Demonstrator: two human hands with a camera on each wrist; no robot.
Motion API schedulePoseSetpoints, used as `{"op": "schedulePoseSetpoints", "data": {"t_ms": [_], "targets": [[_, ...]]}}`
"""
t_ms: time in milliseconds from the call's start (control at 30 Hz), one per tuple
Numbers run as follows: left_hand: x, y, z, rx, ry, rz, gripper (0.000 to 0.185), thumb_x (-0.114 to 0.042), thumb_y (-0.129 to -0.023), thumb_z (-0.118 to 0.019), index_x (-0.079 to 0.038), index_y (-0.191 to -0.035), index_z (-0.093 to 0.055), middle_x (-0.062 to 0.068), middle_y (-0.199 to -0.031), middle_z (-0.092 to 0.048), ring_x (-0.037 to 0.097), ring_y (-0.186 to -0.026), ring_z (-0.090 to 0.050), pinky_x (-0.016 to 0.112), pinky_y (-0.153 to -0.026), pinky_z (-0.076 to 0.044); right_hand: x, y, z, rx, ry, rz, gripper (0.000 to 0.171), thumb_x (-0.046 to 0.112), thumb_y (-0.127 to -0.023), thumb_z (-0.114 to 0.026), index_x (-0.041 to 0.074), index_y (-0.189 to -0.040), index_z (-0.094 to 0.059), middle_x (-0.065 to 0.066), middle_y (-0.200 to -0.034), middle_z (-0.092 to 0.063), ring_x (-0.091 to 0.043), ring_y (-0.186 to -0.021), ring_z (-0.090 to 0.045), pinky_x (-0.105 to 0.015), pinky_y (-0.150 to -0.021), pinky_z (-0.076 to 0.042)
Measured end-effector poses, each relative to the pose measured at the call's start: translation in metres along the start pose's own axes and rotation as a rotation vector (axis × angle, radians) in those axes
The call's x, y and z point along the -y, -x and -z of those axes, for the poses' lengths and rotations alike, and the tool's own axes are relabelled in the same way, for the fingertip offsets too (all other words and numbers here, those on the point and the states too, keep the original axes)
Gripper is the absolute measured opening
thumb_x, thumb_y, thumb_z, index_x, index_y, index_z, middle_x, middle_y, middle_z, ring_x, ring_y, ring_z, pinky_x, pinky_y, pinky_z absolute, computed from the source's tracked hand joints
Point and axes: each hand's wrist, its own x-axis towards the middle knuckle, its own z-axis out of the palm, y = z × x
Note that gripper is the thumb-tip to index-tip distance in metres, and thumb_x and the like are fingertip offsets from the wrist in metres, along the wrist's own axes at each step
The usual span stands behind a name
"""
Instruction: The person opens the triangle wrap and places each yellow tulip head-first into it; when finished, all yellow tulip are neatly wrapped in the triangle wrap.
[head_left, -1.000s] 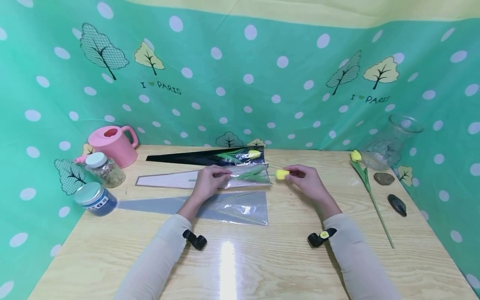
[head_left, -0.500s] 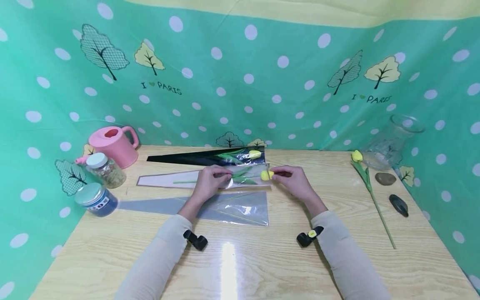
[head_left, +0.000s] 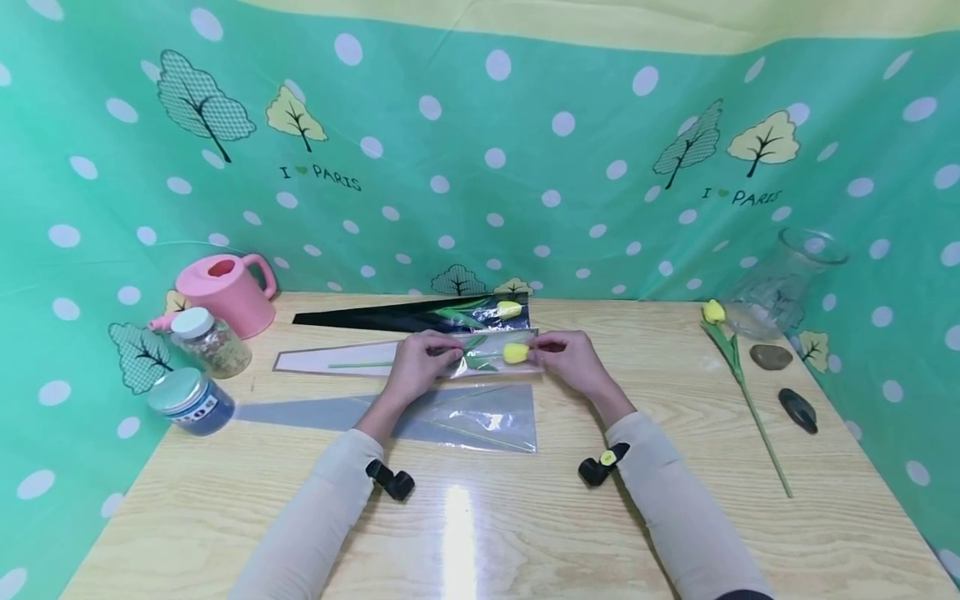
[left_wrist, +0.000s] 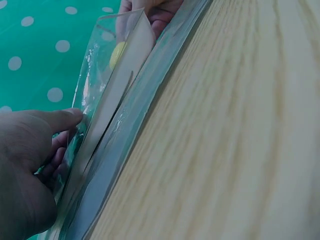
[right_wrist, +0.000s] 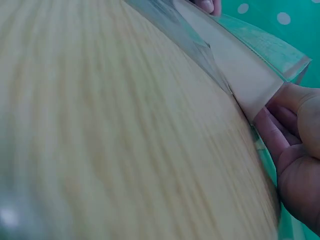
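Observation:
A yellow artificial tulip (head_left: 515, 353) lies mostly inside a white-backed clear flower sleeve (head_left: 300, 361), its green stem reaching toward the narrow left end. My left hand (head_left: 420, 362) pinches the sleeve's clear film between thumb and fingers, as the left wrist view also shows. At the wide mouth, my right hand (head_left: 572, 360) has its fingertips on the tulip's head. In the left wrist view, the yellow bloom (left_wrist: 117, 55) shows through the raised film. The right wrist view has the right hand (right_wrist: 305, 145) at the sleeve's opening, the bloom hidden there.
Behind lies a black sleeve (head_left: 360, 317) holding another tulip; a grey sleeve (head_left: 315, 412) lies in front. At left stand a pink watering can (head_left: 236, 296) and two jars (head_left: 212, 342). At right are a loose tulip (head_left: 750, 400), a glass vase (head_left: 772, 283) and two stones (head_left: 797, 410).
My right hand has moved left, sliding the tulip from outside the mouth into the white-backed sleeve. The stem now shows farther left. My left hand has stayed in place.

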Motion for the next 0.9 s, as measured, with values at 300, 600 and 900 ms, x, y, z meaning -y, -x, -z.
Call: {"op": "schedulePoseSetpoints", "data": {"t_ms": [300,600,900], "targets": [[0.001,-0.002,0.001,0.002,0.0,0.003,0.012,-0.013,-0.089,-0.081,-0.011,-0.101,-0.083,0.009,-0.111,-0.077,0.027,-0.108,-0.071,0.043,-0.09,-0.059,0.0,0.0,-0.001,-0.003,0.001,-0.006,0.026,0.011,-0.088,-0.08,0.01,-0.114,-0.078,-0.012,-0.117,-0.077,-0.023,-0.102,-0.074,-0.033,-0.094,-0.06],[0.005,-0.001,0.005,0.004,-0.013,0.035,0.013,-0.014,-0.09,-0.081,-0.012,-0.102,-0.083,0.01,-0.113,-0.077,0.028,-0.111,-0.07,0.045,-0.095,-0.057,0.0,0.023,0.018,-0.05,0.084,-0.055,0.022,0.022,-0.093,-0.078,0.014,-0.113,-0.078,-0.006,-0.114,-0.078,-0.023,-0.106,-0.071,-0.038,-0.096,-0.058],[0.006,-0.004,0.005,0.007,-0.03,0.037,0.013,-0.015,-0.091,-0.08,-0.012,-0.103,-0.083,0.01,-0.114,-0.076,0.029,-0.113,-0.069,0.046,-0.099,-0.055,0.011,0.067,0.022,0.01,0.078,0.011,0.026,0.021,-0.093,-0.078,0.009,-0.117,-0.076,-0.009,-0.112,-0.078,-0.018,-0.098,-0.071,-0.02,-0.084,-0.057]]}}
